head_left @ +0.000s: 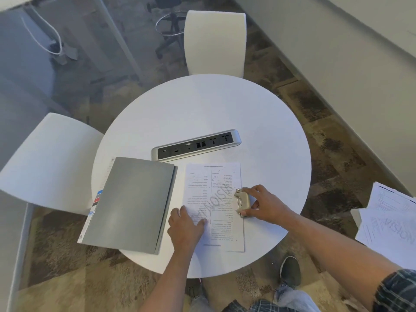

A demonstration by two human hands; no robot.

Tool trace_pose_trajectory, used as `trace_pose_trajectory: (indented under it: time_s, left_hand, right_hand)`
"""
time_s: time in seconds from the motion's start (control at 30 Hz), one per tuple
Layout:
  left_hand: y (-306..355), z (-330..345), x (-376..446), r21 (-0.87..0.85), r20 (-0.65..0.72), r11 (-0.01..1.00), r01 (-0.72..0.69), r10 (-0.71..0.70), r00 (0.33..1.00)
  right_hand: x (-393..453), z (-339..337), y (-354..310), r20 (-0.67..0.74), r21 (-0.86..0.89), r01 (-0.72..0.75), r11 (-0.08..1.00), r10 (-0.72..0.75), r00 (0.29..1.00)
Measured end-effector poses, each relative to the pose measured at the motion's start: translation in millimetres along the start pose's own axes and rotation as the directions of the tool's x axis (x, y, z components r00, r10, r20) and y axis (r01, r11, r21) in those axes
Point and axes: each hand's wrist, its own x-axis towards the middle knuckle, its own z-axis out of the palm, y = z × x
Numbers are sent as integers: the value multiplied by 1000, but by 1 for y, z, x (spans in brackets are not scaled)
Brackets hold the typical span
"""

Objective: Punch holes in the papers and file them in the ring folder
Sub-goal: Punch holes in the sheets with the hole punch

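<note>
Punch [242, 202] runs lengthwise along papers' [213, 199] right edge, right hand [262, 204] gripping.

table: round white top [202, 109], seen from above
papers: printed sheets [216, 194] lying flat near the near edge, right of the folder
left hand: flat [185, 228] on the near left part of the papers, fingers straight, pressing down
hole punch: small beige metal one [242, 200] sitting over the right edge of the papers
right hand: gripping [262, 204] the hole punch from the right, fingers curled round it
folder: grey, closed [132, 203], left of the papers, coloured tabs at its left edge
socket strip: silver and black [195, 144], far side of the papers
chairs: one white [215, 41] far, one [49, 163] left
more papers: loose pile [389, 217] at far right, off the table
</note>
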Motion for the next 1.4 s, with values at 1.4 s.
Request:
trace_pose_trajectory:
  time_s: [1.4]
  left_hand:
    - [-3, -16, -5, 58, 59, 996, -70, 66, 996]
  right_hand:
    - [-19, 19, -37, -121, 559, -265, 785, 394, 911]
